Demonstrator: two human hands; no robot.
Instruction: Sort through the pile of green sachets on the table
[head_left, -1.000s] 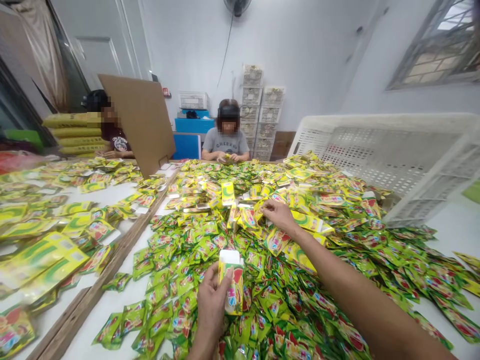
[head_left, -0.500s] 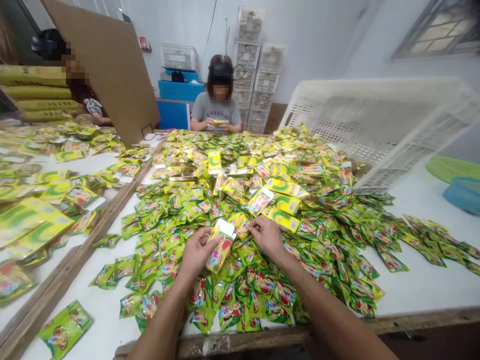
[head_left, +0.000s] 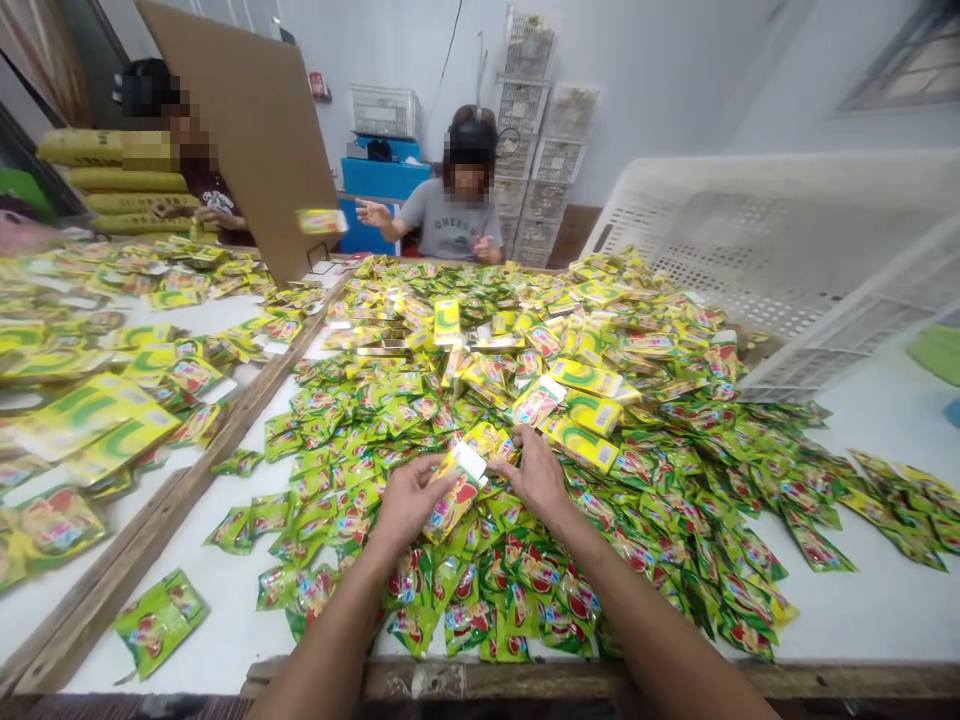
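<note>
Leftward, a second tabletop (head_left: pixel 34 605) carries loose green-yellow packets, and a wooden rail (head_left: pixel 150 545) runs between it and the main tabletop (head_left: pixel 862 600). One stray packet (head_left: pixel 159 620) lies alone near the front-left corner. Behind, a cardboard sheet (head_left: pixel 255 130) stands tilted, with a seated person (head_left: pixel 199 170) partly hidden by it. Centre: left hand (head_left: pixel 405 500) closed around a small box (head_left: pixel 454 495), held tilted just above the packet heap (head_left: pixel 420 400), near the front edge. Right hand (head_left: pixel 536 475) just beside it, fingertips pinching the box's white top flap. Across the heap a co-worker (head_left: pixel 461 215) sits with one hand raised, and a flying packet (head_left: pixel 321 221) is in the air near that hand. Right: a white crate (head_left: pixel 787 260) lies tipped on its side, open mouth touching the heap. Scattered packets (head_left: pixel 900 500) lie far right.
</note>
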